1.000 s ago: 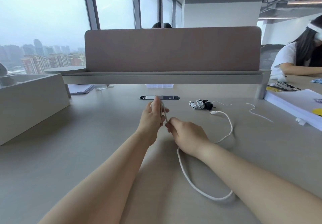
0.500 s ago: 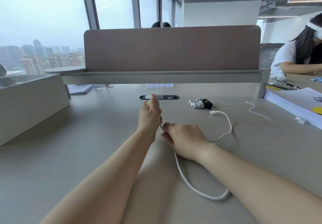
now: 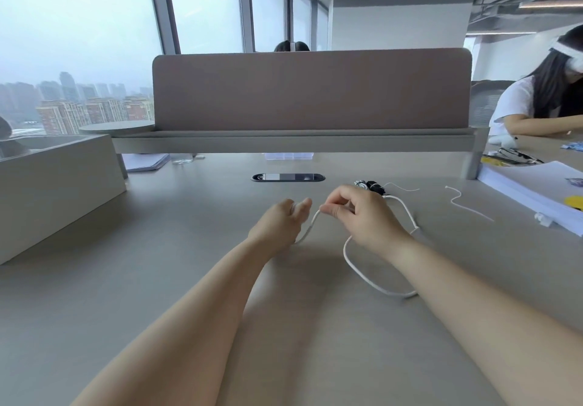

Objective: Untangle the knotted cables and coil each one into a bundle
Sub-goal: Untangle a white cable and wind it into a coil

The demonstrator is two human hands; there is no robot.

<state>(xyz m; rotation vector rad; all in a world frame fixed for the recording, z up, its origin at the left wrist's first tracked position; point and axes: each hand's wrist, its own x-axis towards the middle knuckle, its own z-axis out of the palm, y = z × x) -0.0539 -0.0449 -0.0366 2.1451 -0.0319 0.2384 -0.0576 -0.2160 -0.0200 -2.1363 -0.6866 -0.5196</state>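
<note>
A white cable (image 3: 366, 277) lies in a loop on the grey desk (image 3: 157, 279) between my forearms. My right hand (image 3: 362, 216) is raised above the desk and pinches this cable between thumb and fingertips. From the pinch the cable drops left and runs under my left hand (image 3: 279, 224), which holds its end; the end itself is hidden. Another stretch of the cable curves round the right side of my right hand. Behind my right hand lie coiled black and white cable bundles (image 3: 372, 185). A thin white cable (image 3: 467, 206) lies loose further right.
A dark cable grommet (image 3: 288, 177) sits in the desk ahead of my hands, below a brown partition (image 3: 310, 90). A grey box (image 3: 56, 184) stands at the left. White paper stacks (image 3: 530, 191) lie at the right, where another person (image 3: 536, 105) sits.
My right hand has lifted off the desk and moved right, pulling the cable up in a pinch. My left hand has dropped lower. The loop on the desk has shrunk.
</note>
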